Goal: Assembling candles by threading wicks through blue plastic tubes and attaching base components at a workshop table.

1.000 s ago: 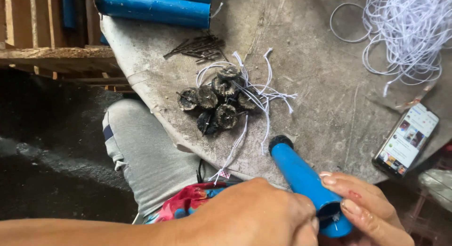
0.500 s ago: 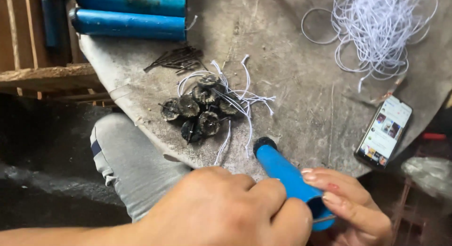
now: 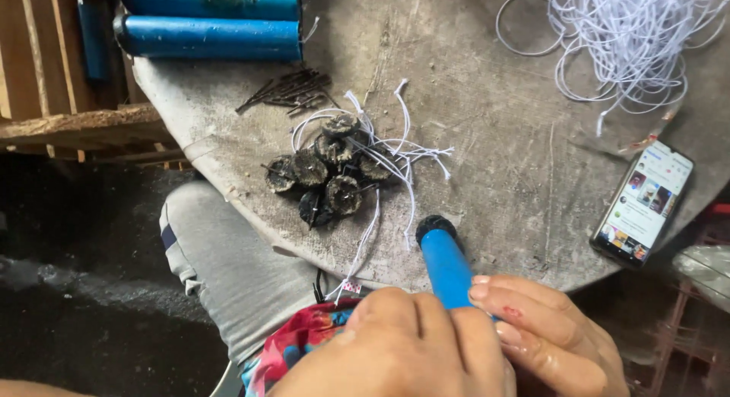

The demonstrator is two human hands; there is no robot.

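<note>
The left hand [image 3: 403,351] has slid over the right hand [image 3: 547,336]; both clamp one blue plastic tube [image 3: 445,264], beside seven dark round plugs [image 3: 327,173].

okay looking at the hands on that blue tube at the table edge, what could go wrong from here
The blue tube is held by both the left hand and right hand right at the table rim; a slip could drop it. Its dark tip points toward the black plugs with loose white strings, which might snag. The phone lies near the edge.
</note>
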